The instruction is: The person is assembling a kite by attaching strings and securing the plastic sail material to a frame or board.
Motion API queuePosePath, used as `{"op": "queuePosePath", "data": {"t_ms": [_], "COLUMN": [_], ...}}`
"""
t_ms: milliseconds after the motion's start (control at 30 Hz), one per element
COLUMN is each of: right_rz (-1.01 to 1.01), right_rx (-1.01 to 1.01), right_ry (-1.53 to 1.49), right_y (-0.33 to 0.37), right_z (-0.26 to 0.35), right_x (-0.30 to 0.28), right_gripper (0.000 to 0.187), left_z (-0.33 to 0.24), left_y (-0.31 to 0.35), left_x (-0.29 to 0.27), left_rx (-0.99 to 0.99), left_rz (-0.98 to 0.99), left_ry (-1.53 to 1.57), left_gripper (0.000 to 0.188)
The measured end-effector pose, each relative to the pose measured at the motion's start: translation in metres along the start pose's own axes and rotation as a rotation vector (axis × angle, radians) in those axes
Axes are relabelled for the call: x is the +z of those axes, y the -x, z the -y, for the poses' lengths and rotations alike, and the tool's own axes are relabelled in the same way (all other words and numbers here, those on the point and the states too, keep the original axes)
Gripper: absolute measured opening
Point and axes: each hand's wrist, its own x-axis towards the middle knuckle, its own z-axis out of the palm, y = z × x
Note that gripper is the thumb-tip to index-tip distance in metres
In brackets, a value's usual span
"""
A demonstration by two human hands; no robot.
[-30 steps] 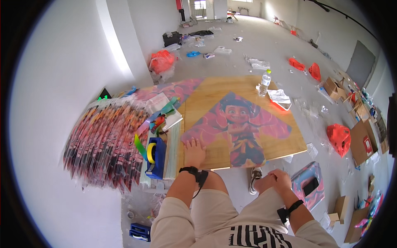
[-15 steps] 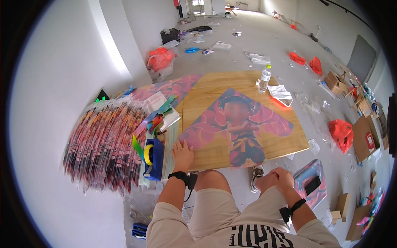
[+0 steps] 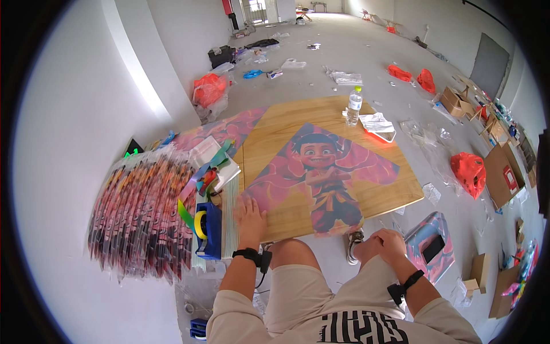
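A kite printed with a cartoon figure in pink, purple and orange lies spread on the wooden table. My left hand rests flat on the table's near left corner with fingers stretched out, touching the kite's left tip. Close beside it, on a stack of flat sheets, stands a blue tape dispenser with a yellow roll. My right hand lies on my right knee, fingers loosely bent, holding nothing that I can see.
Packed printed kites hang in a thick row at the left. A water bottle and a red-and-white tray stand at the table's far right. A phone lies on a printed package right of my knee. Cardboard boxes and red bags litter the floor.
The view has shifted slightly, so the table and floor things sit a little further left. Both hands keep their places on the table corner and the knee.
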Motion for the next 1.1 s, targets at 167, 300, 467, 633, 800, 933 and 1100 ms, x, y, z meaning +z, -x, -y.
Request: {"op": "queuePosePath", "data": {"t_ms": [167,300,467,633,800,933,1100], "right_rz": [0.013,0.034,0.029,0.065,0.073,0.035,0.009], "right_rx": [0.029,0.059,0.065,0.116,0.137,0.080,0.010], "right_ry": [0.003,0.025,-0.007,-0.021,-0.039,-0.041,-0.068], "right_y": [-0.001,-0.001,0.000,0.001,0.006,0.011,0.014], "right_z": [0.006,0.011,0.012,0.026,0.025,0.020,0.017], "right_x": [0.000,-0.003,-0.001,-0.010,-0.008,-0.006,0.001], "right_gripper": [0.017,0.017,0.018,0.019,0.018,0.018,0.016], "left_z": [-0.009,-0.018,0.010,0.060,0.075,0.063,0.055], "left_y": [0.009,0.038,0.109,0.164,0.177,0.165,0.113], "left_x": [-0.012,-0.028,-0.043,-0.034,-0.040,-0.053,-0.066], "left_rx": [-0.044,-0.056,-0.174,-0.151,-0.059,-0.134,-0.345], "left_rz": [0.019,-0.118,-0.128,-0.204,-0.112,-0.088,0.233], "left_ry": [0.079,0.240,0.434,0.156,0.031,0.037,0.055], "left_gripper": [0.065,0.058,0.054,0.054,0.054,0.047,0.030]}}
